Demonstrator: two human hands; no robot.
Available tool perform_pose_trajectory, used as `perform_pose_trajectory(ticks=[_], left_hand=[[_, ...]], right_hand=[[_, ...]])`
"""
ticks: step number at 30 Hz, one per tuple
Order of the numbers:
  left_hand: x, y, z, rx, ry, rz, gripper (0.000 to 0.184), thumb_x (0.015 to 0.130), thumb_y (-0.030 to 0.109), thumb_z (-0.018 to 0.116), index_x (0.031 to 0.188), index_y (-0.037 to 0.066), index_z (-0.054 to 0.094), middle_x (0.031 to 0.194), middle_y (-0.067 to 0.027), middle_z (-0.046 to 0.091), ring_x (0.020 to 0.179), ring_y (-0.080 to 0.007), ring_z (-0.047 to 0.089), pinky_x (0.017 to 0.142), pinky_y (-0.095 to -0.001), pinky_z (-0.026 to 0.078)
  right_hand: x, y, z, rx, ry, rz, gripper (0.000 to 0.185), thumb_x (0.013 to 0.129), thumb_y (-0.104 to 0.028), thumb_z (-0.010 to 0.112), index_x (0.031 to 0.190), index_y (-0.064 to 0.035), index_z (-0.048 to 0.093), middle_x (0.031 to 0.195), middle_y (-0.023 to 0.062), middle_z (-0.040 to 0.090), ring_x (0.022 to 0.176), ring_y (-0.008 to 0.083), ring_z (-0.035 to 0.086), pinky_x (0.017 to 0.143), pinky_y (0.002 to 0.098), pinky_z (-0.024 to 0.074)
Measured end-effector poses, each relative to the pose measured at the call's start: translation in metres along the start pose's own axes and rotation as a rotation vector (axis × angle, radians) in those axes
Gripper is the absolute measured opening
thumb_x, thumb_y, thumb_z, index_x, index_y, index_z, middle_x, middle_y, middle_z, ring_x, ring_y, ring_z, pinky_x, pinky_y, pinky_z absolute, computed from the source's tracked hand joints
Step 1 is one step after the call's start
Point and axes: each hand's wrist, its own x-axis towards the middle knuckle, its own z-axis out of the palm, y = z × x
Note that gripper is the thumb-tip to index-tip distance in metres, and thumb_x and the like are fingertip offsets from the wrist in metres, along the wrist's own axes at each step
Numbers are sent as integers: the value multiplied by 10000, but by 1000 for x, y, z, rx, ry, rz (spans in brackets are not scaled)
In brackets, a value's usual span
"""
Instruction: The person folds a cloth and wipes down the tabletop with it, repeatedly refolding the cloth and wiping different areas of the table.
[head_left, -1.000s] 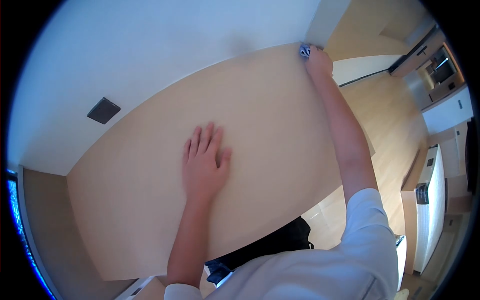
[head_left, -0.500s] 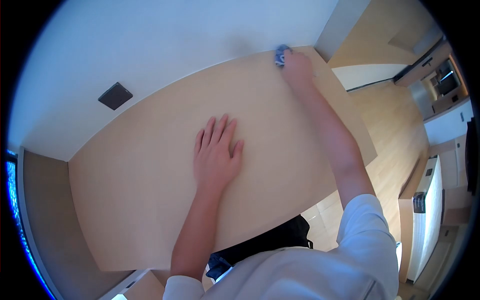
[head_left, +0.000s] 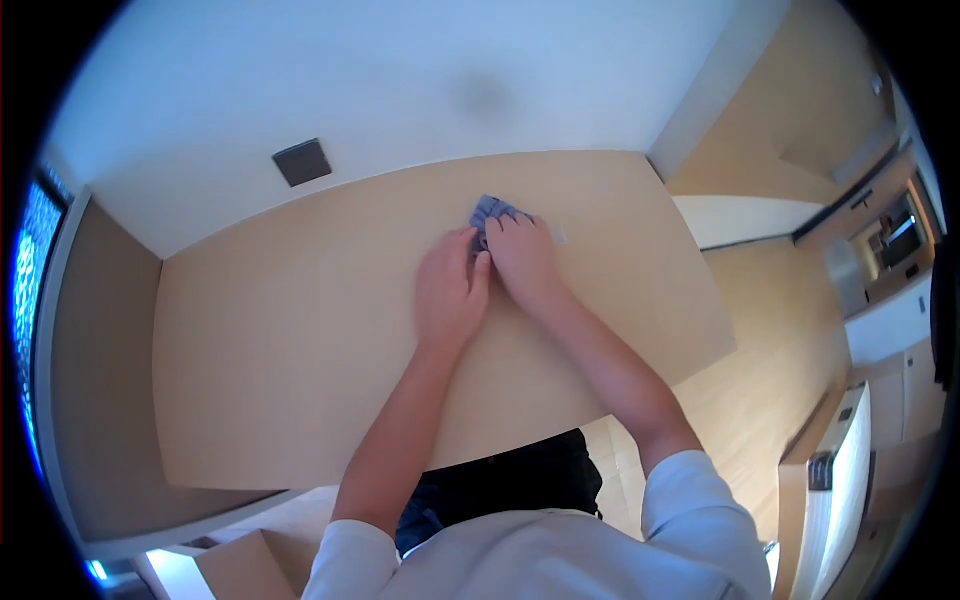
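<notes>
A: Where's the cloth [head_left: 487, 208]?
B: On the desk [head_left: 290, 340], 1 o'clock of its middle. Right hand [head_left: 525, 258] grips it, fingers curled over. Left hand [head_left: 449, 290] at its 7 o'clock; can't tell if pinching.
A: Handling tip?
B: I'd flatten the bunching, press evenly.
A: Axis?
B: Visible tip points 12; visible part runs 12–6, rest hidden.

A small blue-grey cloth [head_left: 487, 209] lies crumpled under the curled fingers of my right hand [head_left: 522, 258], its folds bunched and one corner poking out toward the far edge. It rests on a broad, flat, pale wood-toned tabletop [head_left: 290, 350], a little beyond the middle. The cloth's left side is just beside my left fingertips [head_left: 468, 233], partly hidden.
</notes>
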Motion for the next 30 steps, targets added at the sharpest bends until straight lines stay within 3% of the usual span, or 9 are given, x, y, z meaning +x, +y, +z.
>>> perform_pose_trajectory(ticks=[5, 7, 10, 14, 17, 20, 22, 26, 30], left_hand=[[-5, 1, -5, -176, -65, -54, 378, 1121, 248, 542, 1433, 59, 640, 1392, -162, 699, 1329, -387, 615, 1137, -492, 466], [-5, -3, -14, -187, -148, 36, 386, 1132, 275, 522, 1424, 58, 652, 1356, -154, 710, 1303, -381, 614, 1121, -484, 474], [4, -1, -21, -174, -224, 33, 405, 1149, 306, 485, 1412, 55, 662, 1318, -157, 719, 1279, -369, 606, 1115, -474, 474], [-5, -6, -23, -195, -270, 15, 433, 1171, 329, 449, 1394, 31, 669, 1345, -174, 698, 1255, -348, 600, 1115, -466, 465], [-17, -19, -21, -352, -182, 98, 389, 1146, 313, 542, 1396, 44, 671, 1337, -149, 704, 1245, -306, 627, 1107, -443, 475], [-27, 5, -47, -823, -265, -244, 419, 1116, 232, 645, 1483, 33, 609, 1398, -139, 682, 1311, -250, 618, 1147, -422, 478], [-29, 5, -68, -692, -306, -190, 493, 1073, 165, 718, 1529, 43, 572, 1436, -126, 662, 1336, -229, 608, 1155, -409, 487], [-20, -26, -104, -631, -369, -351, 615, 978, 84, 843, 1532, 42, 578, 1437, -119, 664, 1312, -217, 630, 1133, -380, 512], [-19, -49, -107, -758, -295, -385, 586, 960, 107, 860, 1490, 53, 615, 1373, -70, 695, 1252, -190, 655, 1117, -353, 511]], right_hand=[[-6, -7, -53, 227, -244, -4, 225, 875, -214, 733, 1046, -69, 749, 901, 125, 781, 850, 335, 762, 769, 483, 594], [-12, -2, -71, 281, -323, -50, 226, 865, -232, 731, 1022, -71, 760, 855, 135, 777, 805, 346, 762, 730, 492, 600], [-12, 2, -85, 269, -495, -78, 181, 868, -207, 715, 989, -90, 781, 844, 132, 783, 808, 347, 767, 739, 487, 602], [-18, 21, -93, 673, -426, -40, 268, 882, -264, 776, 1097, -107, 812, 897, 136, 801, 829, 352, 766, 763, 466, 595], [-21, 32, -80, 1053, -447, -38, 365, 901, -279, 846, 1217, -101, 806, 959, 136, 806, 876, 285, 764, 816, 410, 589], [-23, 32, -59, 1471, -451, -30, 395, 949, -291, 842, 1269, -66, 790, 1025, 117, 811, 931, 208, 744, 845, 376, 569], [-22, 28, -65, 1596, -531, 61, 405, 970, -274, 846, 1289, -35, 772, 1080, 102, 806, 998, 168, 721, 889, 349, 565], [-25, 11, -61, 1571, -452, 102, 476, 957, -253, 872, 1345, -14, 731, 1167, 98, 797, 1053, 177, 723, 935, 350, 578], [-24, -4, -63, 1613, -393, 146, 502, 951, -165, 875, 1403, -45, 694, 1275, 88, 762, 1096, 177, 714, 969, 358, 587]])
